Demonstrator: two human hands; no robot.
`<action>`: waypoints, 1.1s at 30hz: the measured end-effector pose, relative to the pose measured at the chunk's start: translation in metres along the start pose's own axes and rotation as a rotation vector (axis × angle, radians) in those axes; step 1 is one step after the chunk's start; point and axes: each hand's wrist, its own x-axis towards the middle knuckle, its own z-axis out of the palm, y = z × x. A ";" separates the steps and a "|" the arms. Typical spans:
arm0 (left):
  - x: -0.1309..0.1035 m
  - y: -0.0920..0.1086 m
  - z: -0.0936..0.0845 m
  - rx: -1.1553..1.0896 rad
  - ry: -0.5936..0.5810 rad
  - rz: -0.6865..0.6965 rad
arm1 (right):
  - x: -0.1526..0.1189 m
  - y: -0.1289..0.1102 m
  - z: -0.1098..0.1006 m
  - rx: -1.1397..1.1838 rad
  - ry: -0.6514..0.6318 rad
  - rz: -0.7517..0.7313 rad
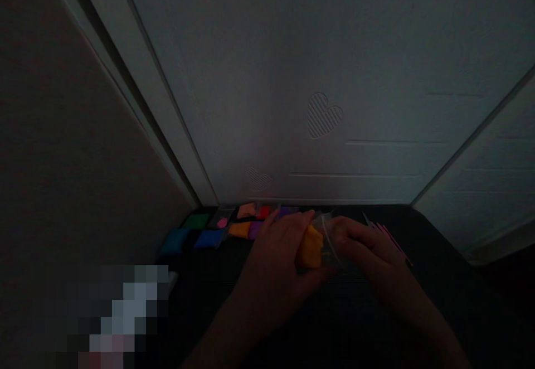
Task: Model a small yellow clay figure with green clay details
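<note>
Within left hand point(273, 255), orange packet point(311, 247), right hand point(370, 246) gripping

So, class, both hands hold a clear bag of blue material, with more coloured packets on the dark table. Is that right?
One slip: in the head view, the material in the clear bag is orange-yellow, not blue. The rest stands.

1 clear bag point(325, 248), held sideways, orange lump point(311, 247) left of its white strip point(326, 232).

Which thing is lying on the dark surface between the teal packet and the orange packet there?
In the head view, the blue packet lies between the teal packet and the orange packet.
</note>
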 end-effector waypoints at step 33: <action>0.001 0.011 0.013 -0.051 0.093 -0.072 | -0.002 -0.003 0.006 -0.219 0.192 -0.103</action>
